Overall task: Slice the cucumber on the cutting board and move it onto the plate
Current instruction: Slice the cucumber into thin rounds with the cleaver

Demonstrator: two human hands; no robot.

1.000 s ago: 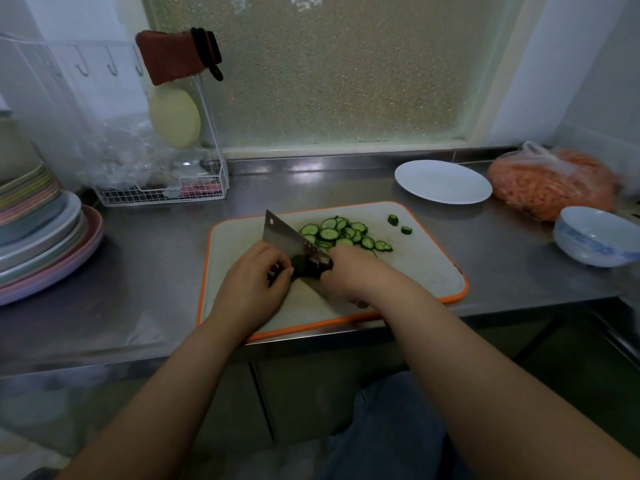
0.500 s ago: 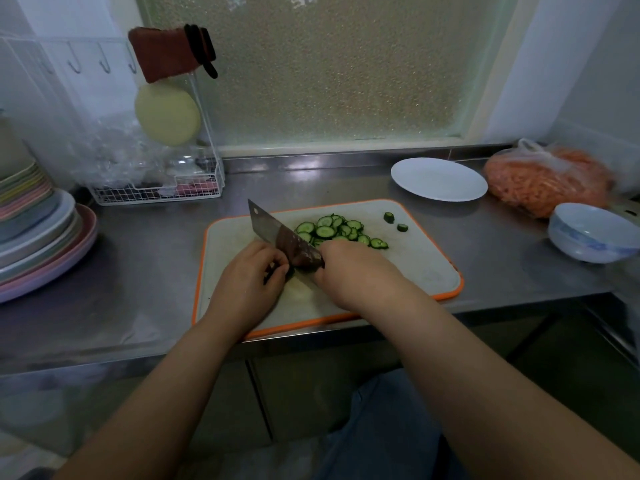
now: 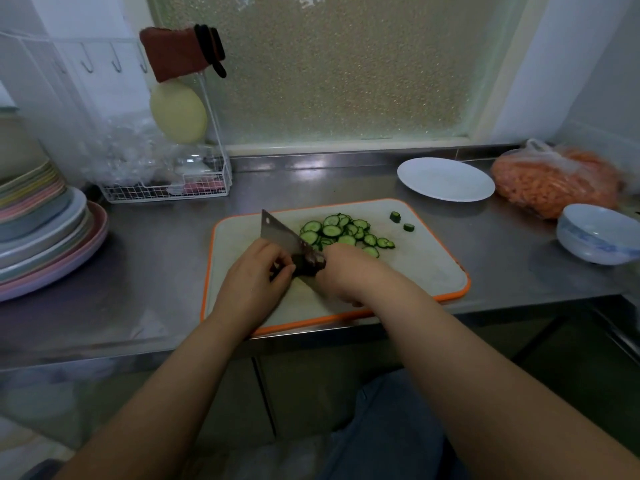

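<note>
Two hands work at the middle of the cutting board (image 3: 415, 271), which lies on the steel counter (image 3: 156, 271) with its near edge along the counter's front lip. We note the right hand (image 3: 349, 275) curled round the handle of the cleaver (image 3: 280, 233); the blade runs from that hand toward the board's far left corner, tilted, with its edge down by the left hand. The left hand (image 3: 249, 282) has its fingers bent over the uncut cucumber stub (image 3: 300, 268), a dark piece touching the blade's near end; we log this as a hold on the stub, though the fingertips are partly hidden.

We count a heap of cucumber slices (image 3: 343, 232) on the board just beyond the right hand, overlapping one another, and two small end pieces (image 3: 401, 221) lying apart from the heap toward the board's far right corner.

Beyond the board's far right corner stands the white plate (image 3: 446, 180), with nothing on it. Right of the board we record a bag of orange shreds (image 3: 554, 185) and a pale bowl (image 3: 595, 237) just in front of it. Left of the board, well apart, sits a stack of plates (image 3: 45, 244), and beyond its far left corner a white wire rack (image 3: 166, 192).
</note>
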